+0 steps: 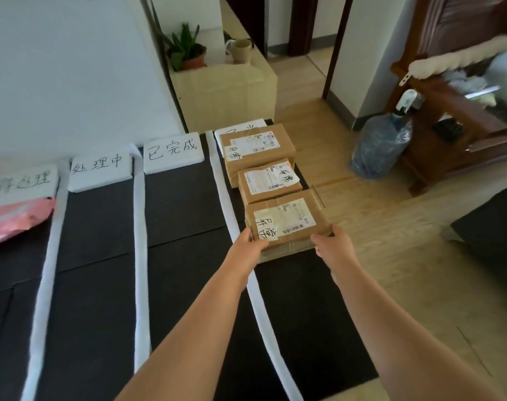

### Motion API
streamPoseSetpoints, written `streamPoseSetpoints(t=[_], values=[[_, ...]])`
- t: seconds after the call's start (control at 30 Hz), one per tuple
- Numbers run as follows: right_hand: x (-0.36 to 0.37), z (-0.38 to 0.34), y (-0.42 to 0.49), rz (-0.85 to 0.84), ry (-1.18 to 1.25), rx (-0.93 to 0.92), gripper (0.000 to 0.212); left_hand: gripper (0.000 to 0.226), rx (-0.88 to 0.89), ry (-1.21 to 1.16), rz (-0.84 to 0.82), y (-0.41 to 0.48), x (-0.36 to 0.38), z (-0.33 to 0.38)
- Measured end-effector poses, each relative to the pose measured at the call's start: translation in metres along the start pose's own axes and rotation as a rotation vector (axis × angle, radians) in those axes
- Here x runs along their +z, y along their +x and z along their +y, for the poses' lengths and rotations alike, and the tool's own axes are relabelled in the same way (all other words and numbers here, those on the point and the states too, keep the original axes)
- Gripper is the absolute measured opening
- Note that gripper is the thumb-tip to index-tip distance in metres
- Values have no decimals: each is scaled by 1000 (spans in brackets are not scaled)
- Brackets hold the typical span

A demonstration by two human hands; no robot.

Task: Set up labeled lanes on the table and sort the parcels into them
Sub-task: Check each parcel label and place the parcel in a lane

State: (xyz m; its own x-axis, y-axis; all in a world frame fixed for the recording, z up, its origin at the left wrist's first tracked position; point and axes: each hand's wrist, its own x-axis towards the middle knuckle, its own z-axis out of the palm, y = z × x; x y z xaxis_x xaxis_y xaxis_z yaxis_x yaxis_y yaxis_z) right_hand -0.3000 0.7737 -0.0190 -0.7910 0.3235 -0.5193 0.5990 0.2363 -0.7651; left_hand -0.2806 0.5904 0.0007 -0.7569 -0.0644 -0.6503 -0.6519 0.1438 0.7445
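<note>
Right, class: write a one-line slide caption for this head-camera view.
Left hand and right hand grip the nearest cardboard parcel, third in the rightmost lane.

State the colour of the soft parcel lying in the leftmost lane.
The soft parcel is pink; the head view shows it, at the left edge.

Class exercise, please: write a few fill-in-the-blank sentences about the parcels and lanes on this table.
The rightmost lane holds ___ cardboard boxes.
The pink parcel lies in the ___ lane.
The left hand and right hand grip the box ___ the person.
Missing words: three; leftmost; nearest.
</note>
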Motion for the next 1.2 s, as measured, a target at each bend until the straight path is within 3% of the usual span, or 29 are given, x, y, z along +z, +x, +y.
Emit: streamPoseSetpoints(t=[0.17,0.27,0.57,1.2], values=[[0,-13,-16,168,-60,-18,63,73,11,17,89,-15,-10,1],[9,-30,-38,210,-103,-142,58,72,35,29,163,-28,-24,-3],[99,-66,-139,4,-195,-532,42,62,101,-34,351,-103,-126,-41],[386,31,-470,-534,-303,-708,34,50,52,-301,817,-370,-429,-298]])
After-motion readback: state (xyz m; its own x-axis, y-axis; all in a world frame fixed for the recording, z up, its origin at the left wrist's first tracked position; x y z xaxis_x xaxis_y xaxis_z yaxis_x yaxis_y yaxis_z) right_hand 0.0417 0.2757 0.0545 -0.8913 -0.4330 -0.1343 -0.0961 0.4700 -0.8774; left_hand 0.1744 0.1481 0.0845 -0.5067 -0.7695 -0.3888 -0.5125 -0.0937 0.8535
